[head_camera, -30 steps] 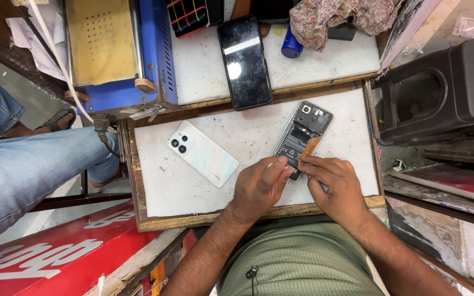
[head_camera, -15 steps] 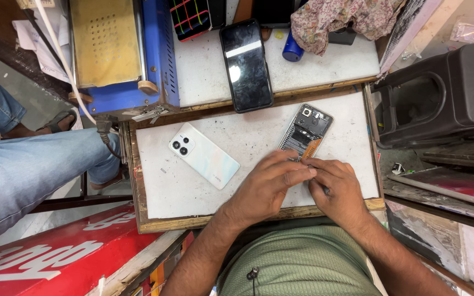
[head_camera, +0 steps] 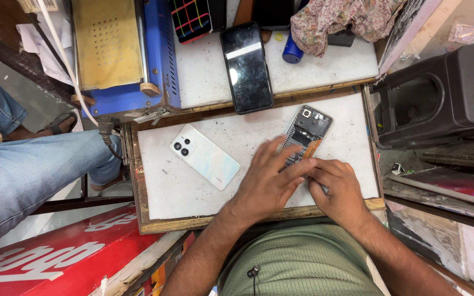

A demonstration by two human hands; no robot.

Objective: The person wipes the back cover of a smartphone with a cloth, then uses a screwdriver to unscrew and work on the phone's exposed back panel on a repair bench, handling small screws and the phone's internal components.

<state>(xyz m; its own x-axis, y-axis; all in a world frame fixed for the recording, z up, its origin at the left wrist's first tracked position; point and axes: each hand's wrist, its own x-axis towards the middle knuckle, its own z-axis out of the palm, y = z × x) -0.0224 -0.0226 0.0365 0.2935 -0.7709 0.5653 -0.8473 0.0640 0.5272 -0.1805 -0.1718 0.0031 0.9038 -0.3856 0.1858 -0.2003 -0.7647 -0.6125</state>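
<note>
- white work tray (head_camera: 193,197) is carrying the opened phone (head_camera: 305,134), near its right edge.
- left hand (head_camera: 267,178) is lying open, fingers pressing the phone down.
- right hand (head_camera: 338,186) is pinching closed at its lower end; what it grips cannot be made out.
- risk: uneven pressure is likely to be cracking or skidding the exposed board.

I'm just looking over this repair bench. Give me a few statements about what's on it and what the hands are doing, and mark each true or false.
1. Both hands, left hand and right hand, rest on the opened phone. True.
2. The white back cover lies to the right of the opened phone. False: it lies to its left.
3. The black phone lies screen up on the upper board. True.
4. The patterned cloth covers the white back cover. False: it lies at the top, away from it.
</note>
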